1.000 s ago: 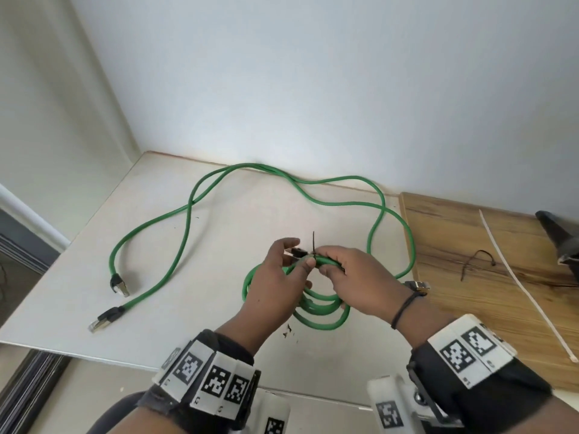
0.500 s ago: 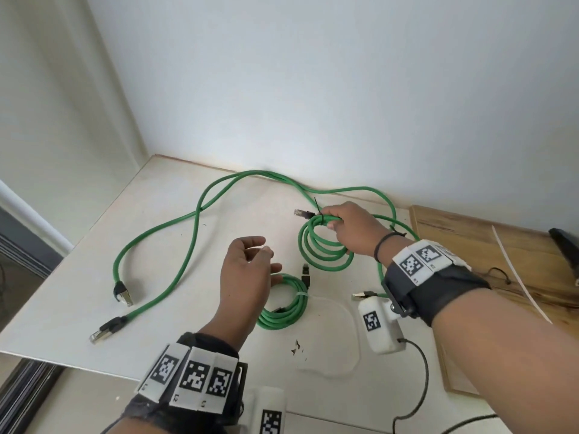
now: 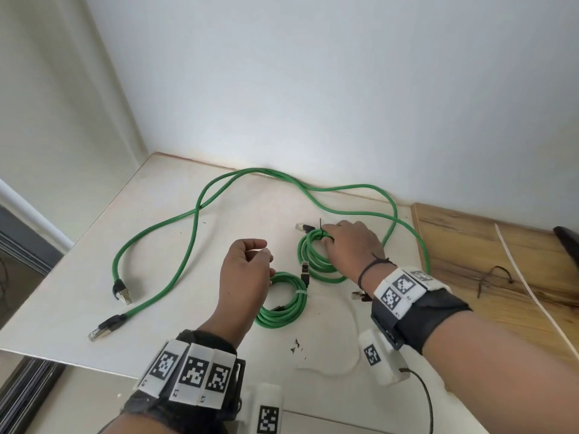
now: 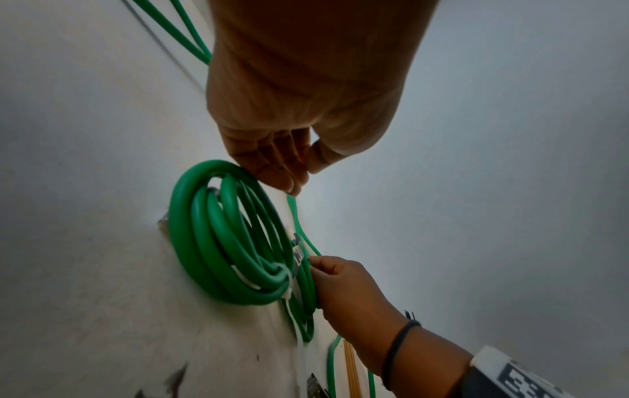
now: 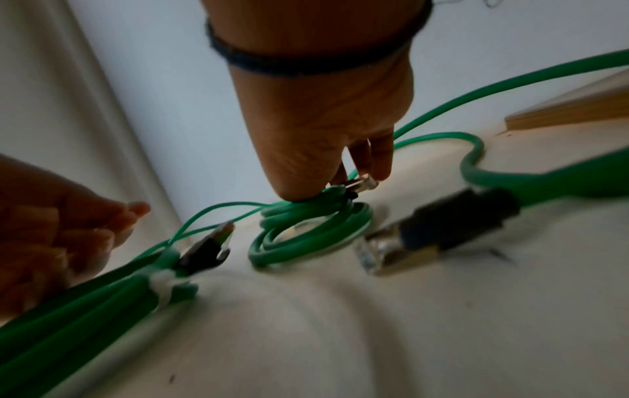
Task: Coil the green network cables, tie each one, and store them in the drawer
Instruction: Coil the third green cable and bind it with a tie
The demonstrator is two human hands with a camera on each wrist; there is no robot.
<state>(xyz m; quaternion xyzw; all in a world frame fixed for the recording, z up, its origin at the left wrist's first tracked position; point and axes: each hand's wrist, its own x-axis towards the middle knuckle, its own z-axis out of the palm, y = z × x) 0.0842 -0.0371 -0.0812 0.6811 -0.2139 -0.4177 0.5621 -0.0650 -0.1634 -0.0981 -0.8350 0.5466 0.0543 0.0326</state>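
Two green cable coils lie on the white table (image 3: 78, 292). The nearer coil (image 3: 288, 311) (image 4: 204, 242) (image 5: 102, 296) is bound with a white tie (image 3: 300, 292). My left hand (image 3: 266, 252) (image 4: 292, 177) hovers just above it, fingers loosely curled, holding nothing. The farther coil (image 3: 313, 264) (image 5: 306, 231) carries a black tie, and my right hand (image 3: 327, 236) (image 5: 343, 185) grips it at that tie as it rests on the table. A long loose green cable (image 3: 194, 227) snakes across the back and left of the table, with one plug (image 3: 122, 291) near the left edge.
A wooden board (image 3: 485, 255) adjoins the table on the right, with a long white zip tie (image 3: 526, 289) and a dark tie scrap (image 3: 492, 277) on it. A wall stands close behind. The table's front edge runs just before my wrists.
Both hands held one coil near the front a second ago. My right hand has carried it back and right and set it down. My left hand let go and hovers over the white-tied coil.
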